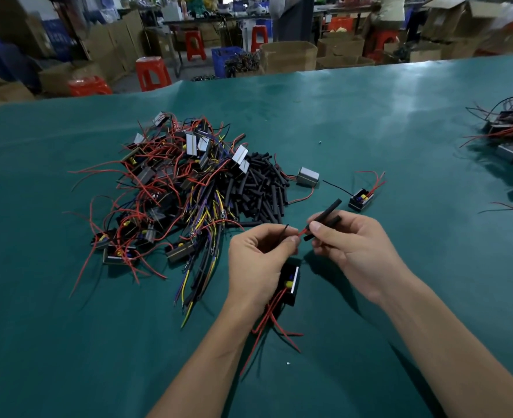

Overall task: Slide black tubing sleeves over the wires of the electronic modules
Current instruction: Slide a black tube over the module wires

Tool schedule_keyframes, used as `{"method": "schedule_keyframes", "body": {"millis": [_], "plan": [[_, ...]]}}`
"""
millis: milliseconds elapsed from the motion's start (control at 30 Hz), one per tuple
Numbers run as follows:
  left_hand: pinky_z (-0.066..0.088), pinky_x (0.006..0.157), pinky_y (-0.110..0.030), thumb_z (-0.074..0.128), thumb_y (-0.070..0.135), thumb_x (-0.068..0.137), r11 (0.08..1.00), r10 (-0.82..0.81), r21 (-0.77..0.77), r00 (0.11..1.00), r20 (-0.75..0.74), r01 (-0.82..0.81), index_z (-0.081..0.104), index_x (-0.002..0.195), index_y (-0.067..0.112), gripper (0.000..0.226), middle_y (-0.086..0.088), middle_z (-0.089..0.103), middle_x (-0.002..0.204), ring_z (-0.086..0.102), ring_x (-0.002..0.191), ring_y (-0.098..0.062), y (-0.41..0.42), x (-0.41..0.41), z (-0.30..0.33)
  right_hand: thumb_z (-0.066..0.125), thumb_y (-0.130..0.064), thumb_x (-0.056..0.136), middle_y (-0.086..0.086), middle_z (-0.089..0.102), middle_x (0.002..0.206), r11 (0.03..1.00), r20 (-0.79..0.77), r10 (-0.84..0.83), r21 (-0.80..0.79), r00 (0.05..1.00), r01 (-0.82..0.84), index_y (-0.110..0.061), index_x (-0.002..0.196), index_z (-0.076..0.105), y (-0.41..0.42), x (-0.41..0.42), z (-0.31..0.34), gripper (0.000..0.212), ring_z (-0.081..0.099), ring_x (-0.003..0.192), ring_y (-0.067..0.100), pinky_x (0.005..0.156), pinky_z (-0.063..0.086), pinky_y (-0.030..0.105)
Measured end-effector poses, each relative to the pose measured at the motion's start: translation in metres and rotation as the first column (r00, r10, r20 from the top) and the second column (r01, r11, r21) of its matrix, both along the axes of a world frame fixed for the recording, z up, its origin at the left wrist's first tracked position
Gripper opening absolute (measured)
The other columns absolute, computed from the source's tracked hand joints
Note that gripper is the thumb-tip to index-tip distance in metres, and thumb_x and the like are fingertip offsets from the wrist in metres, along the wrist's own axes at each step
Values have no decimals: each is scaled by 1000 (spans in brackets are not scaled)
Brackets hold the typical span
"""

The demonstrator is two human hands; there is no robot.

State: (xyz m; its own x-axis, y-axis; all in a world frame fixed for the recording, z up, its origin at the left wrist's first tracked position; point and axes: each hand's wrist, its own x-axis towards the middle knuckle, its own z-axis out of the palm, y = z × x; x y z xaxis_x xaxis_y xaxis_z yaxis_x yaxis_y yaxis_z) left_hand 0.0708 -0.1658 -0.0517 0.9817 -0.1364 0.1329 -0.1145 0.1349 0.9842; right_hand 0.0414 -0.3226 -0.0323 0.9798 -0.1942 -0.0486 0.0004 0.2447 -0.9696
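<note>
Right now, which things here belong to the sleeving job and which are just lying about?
In the job:
left hand pinching a red wire
right hand holding black sleeves
module under the left hand
sleeve pile
module heap

Lying about:
red stools
cardboard boxes
blue crate

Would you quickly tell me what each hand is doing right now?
Left hand: pinches a red wire of the module beneath it.
Right hand: holds two black sleeves, one meeting the wire's tip.
</note>
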Motion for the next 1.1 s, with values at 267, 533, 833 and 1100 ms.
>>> {"method": "schedule_keyframes", "body": {"millis": [267, 533, 833, 1100], "plan": [[54, 63, -21, 77, -8, 79, 998, -42, -48, 999, -33, 40, 74, 80, 6, 14, -3, 72, 71, 66, 64, -13, 0, -1, 4, 82, -23, 73, 12, 69, 76, 993, 32, 41, -113, 999, -37, -11, 80, 78, -5, -1, 1, 14, 61, 65, 16, 62, 52, 24], [58, 71, -26, 76, -7, 82, 999, -14, 43, 999, 36, 12, 72, 89, 6, 16, -7, 74, 77, 69, 70, -13, 1, -1, -2, 82, -12, 84, 13, 69, 68, 946, 44, 26, -323, 999, -11, -12, 76, 77, -1, -1, -5, 9, 57, 60, 15, 57, 48, 25], [59, 78, -48, 73, 24, 80, 949, -61, 313, 993, 100, 27, 76, 83, 22, 6, 2, 75, 78, 72, 76, -20, 8, 2, -4, 81, -7, 82, 4, 68, 69, 984, 40, -53, -170, 998, 59, -8, 78, 79, -10, 2, -5, 4, 53, 60, 12, 59, 45, 20], [60, 72, -51, 75, 29, 76, 950, -73, 307, 995, 62, 51, 77, 80, 24, 6, 1, 75, 70, 71, 65, -21, 8, 2, -3, 80, -8, 84, 4, 66, 67, 972, 58, -20, -231, 998, 32, -8, 78, 78, -7, 2, -8, 7, 54, 60, 12, 58, 46, 20]]}}
